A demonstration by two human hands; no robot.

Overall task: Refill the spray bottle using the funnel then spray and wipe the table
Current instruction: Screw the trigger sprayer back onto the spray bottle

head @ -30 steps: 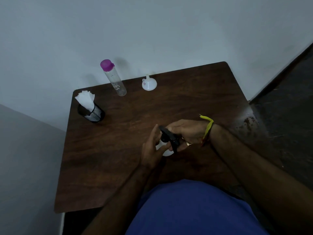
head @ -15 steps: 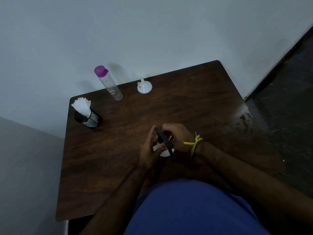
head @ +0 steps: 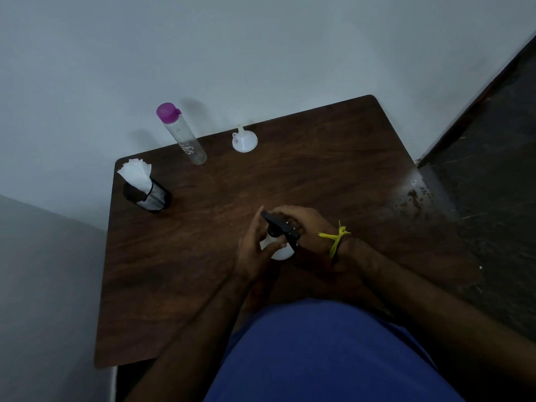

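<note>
A small white spray bottle with a black trigger head stands near the middle of the dark wooden table. My left hand wraps around the bottle's white body from the left. Over the black head my right hand curls its fingers and grips it. A white funnel lies upside down at the table's far edge. Left of the funnel stands a clear water bottle with a purple cap. The spray bottle's lower part is hidden by my hands.
A black mesh holder with white tissues stands at the far left corner. A pale wall runs behind the table and a dark floor lies to the right. The table's right edge shows a worn, stained patch.
My right wrist has turned over the trigger head, its yellow band swinging from the far side toward me. The left hand keeps its hold on the bottle body. The head camera shifted slightly.
</note>
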